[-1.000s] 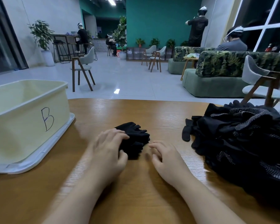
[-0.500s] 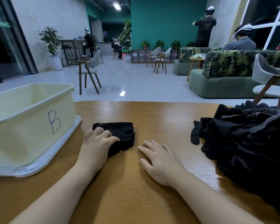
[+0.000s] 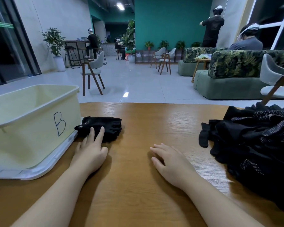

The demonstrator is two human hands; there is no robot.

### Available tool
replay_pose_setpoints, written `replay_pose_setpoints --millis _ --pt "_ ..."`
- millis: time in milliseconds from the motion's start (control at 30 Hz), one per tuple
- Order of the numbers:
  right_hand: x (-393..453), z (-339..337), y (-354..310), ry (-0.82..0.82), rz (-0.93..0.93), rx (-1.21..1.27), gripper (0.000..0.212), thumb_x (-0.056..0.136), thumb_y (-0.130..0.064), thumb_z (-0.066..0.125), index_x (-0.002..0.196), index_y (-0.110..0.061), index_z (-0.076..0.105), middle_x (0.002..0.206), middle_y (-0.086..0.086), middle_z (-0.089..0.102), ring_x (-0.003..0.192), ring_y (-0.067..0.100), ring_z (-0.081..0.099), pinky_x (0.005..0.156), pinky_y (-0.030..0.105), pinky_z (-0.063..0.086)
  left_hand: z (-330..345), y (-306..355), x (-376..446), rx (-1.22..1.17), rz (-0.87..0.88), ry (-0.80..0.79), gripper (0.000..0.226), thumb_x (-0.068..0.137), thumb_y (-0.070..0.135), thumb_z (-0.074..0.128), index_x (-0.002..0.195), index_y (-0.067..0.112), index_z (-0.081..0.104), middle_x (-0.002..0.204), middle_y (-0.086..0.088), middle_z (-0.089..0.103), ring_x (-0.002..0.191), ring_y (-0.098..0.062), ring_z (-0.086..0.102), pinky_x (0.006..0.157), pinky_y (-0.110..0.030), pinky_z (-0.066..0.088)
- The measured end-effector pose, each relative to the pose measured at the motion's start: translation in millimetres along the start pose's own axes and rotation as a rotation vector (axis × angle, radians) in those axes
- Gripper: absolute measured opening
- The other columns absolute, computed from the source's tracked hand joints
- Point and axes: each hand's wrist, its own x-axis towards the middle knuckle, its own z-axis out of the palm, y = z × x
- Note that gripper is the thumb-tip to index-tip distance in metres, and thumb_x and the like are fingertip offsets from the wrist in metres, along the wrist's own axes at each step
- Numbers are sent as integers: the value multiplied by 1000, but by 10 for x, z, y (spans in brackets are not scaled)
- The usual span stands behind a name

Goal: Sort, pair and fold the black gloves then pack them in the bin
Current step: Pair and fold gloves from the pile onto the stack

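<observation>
A folded pair of black gloves (image 3: 102, 129) is seen lying on the wooden table (image 3: 154, 122), its near-left corner touching the base of the cream bin (image 3: 39, 128) marked "B"; the pair is pressed flat under the straight fingers of the left hand (image 3: 90, 151), nothing being gripped or pinched. The right hand (image 3: 170, 159) is laid palm-down on bare wood between the pair and the heap, fingers loosely spread and nothing held. To the right, well apart, a pile of unsorted black gloves (image 3: 252, 145) is spread over the table edge, some dotted with white grip studs; one glove's fingers hang toward the centre.

The pair is judged light, soft and limp, likely to spring open if lifted by one layer; a hold across the whole folded thickness, thumb beneath and fingers above near the middle, is thought safest; the cuff edge with its small label is judged a poorer place. The bin's inside is only partly shown; whether any pairs are already packed cannot be told. Chairs, sofas and other people are visible beyond.
</observation>
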Motion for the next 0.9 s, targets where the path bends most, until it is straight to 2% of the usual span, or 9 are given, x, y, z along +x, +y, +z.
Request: replay_pose_setpoints --millis 200,333,433,533,700,800,900 --pt "-41 -19 37 103 101 10 43 99 -35 39 141 -32 39 154 -12 25 145 6 5 116 28 6 100 150 -168 29 47 -8 63 96 32 24 148 36 -11 157 -1 -19 146 -25 -3 118 -44 3" --pt "-100 -27 104 168 246 -64 46 97 -36 38 143 -30 37 158 -3 11 146 15 -6 118 34 3 178 336 -308 131 117 -87 63 94 57 18 148 40 -9 156 3 -21 145 -28 -10 117 -48 -1" --pt "-188 -87 165 251 320 -96 51 95 -34 39 146 -27 31 159 1 3 145 20 -12 119 36 3 250 550 -417 194 184 -121 65 91 67 16 147 43 -7 157 5 -19 145 -29 -13 116 -51 -2" --pt "-344 -231 225 388 345 -84 56 93 -26 44 147 -24 29 159 2 4 146 19 -11 118 33 3 320 730 -501 215 268 -140 65 90 68 13 147 45 -6 157 7 -17 144 -27 -16 116 -51 -3" --pt "-559 -494 366 559 333 52 52 93 -17 47 144 -15 36 157 1 16 146 13 0 113 24 9 369 1016 -625 194 354 -199 65 90 68 14 147 44 -5 157 9 -14 144 -24 -19 115 -53 -8" --pt "-617 -631 445 617 366 41 50 93 -19 50 142 -15 41 157 1 18 146 13 2 114 30 15 424 1187 -701 189 412 -221 65 89 68 14 147 43 -4 158 8 -12 144 -25 -19 114 -54 -9" --pt "-620 -765 511 604 456 -73 46 93 -23 49 139 -19 45 158 3 8 146 16 -6 112 38 23 449 1232 -711 181 432 -222 64 89 68 14 147 45 -3 158 9 -11 144 -23 -19 114 -54 -9"
